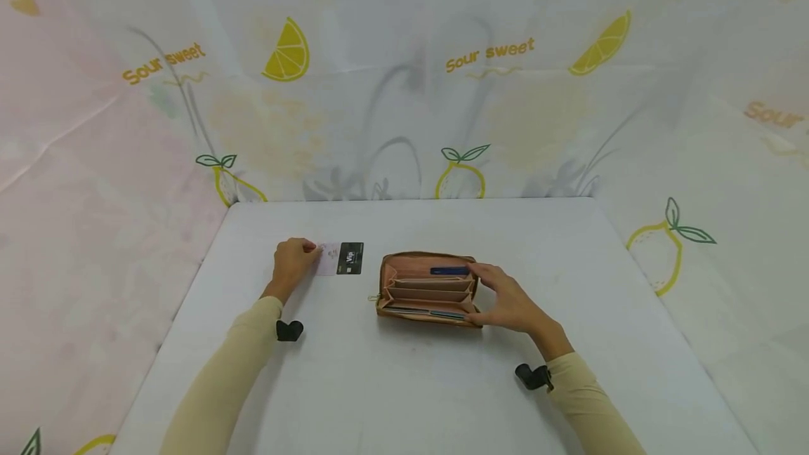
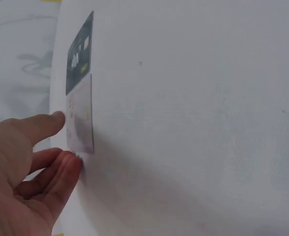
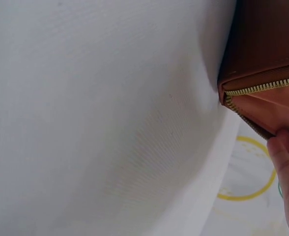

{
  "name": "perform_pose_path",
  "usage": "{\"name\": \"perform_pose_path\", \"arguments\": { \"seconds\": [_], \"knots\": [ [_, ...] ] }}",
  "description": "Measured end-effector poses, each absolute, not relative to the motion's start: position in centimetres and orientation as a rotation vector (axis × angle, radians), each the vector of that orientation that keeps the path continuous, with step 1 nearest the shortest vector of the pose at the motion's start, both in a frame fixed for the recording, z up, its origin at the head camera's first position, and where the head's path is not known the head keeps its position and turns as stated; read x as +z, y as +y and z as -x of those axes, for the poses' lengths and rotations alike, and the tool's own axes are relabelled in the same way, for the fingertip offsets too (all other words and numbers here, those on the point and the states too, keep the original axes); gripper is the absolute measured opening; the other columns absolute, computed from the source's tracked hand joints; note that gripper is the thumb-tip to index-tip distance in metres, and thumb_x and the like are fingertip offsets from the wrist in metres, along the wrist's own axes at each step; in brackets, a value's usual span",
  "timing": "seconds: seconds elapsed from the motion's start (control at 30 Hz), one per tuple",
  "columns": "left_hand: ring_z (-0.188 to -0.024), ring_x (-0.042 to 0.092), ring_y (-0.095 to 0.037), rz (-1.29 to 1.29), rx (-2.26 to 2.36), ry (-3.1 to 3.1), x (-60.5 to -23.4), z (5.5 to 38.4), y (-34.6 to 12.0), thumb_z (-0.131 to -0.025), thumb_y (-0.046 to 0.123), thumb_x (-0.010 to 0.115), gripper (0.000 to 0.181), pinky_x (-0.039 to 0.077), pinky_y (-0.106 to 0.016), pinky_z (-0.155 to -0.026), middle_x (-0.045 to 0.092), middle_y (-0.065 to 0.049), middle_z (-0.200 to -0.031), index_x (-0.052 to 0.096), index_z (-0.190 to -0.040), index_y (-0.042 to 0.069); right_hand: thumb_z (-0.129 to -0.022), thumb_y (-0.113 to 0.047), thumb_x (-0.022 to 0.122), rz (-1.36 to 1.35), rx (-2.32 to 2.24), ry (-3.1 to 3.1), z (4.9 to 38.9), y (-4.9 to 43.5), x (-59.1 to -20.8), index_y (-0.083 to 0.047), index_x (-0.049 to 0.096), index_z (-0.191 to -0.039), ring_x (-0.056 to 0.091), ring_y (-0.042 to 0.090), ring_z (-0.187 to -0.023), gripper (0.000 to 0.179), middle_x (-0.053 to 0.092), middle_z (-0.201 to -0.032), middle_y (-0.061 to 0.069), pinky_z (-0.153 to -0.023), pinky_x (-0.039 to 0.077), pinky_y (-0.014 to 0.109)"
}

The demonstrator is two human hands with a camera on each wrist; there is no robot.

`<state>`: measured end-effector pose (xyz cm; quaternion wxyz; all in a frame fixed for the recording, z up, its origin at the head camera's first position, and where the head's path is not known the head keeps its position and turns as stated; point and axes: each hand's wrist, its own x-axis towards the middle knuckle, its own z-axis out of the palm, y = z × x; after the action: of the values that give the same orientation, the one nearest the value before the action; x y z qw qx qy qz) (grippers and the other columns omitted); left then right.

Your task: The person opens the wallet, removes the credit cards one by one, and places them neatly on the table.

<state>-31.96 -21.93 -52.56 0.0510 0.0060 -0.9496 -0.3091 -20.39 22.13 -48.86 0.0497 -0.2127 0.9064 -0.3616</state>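
Observation:
A pale pink card [image 1: 327, 260] lies flat on the white table, edge to edge with a black card marked "Vip" [image 1: 350, 258]. At the pink card's left end is my left hand [image 1: 293, 262], its thumb and bent fingers at the card's corner. To the right stands a brown zip wallet [image 1: 430, 288], unzipped and spread wide. My right hand [image 1: 508, 300] holds the wallet's right end, fingers at the far rim and thumb at the near rim. A blue card [image 1: 449, 271] shows in the far section, and several card edges [image 1: 442, 314] line the near side.
The white table [image 1: 379, 392] reaches back to a hanging cloth [image 1: 379, 111] printed with lemons. A zip pull [image 1: 373, 298] sticks out at the wallet's left end. Both wrists carry small black devices [image 1: 289, 331].

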Motion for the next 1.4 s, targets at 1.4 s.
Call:
{"name": "perform_pose_path", "arguments": {
  "seconds": [1.4],
  "knots": [
    [-0.086,0.064,-0.013,1.364,-1.082,-2.728,-43.6,29.3,-4.5,-0.092,0.011,0.067,0.015,0.052,-0.023,-0.076,0.066,-0.002,-0.097,0.07,-0.105,0.006,-0.069,-0.034,0.09,0.68,-1.251,2.692,20.5,22.1,-49.2,-0.011,0.031,-0.153,0.041,0.04,-0.132,0.105,0.036,-0.149,0.009,-0.103,0.039,0.051]
  ]
}}
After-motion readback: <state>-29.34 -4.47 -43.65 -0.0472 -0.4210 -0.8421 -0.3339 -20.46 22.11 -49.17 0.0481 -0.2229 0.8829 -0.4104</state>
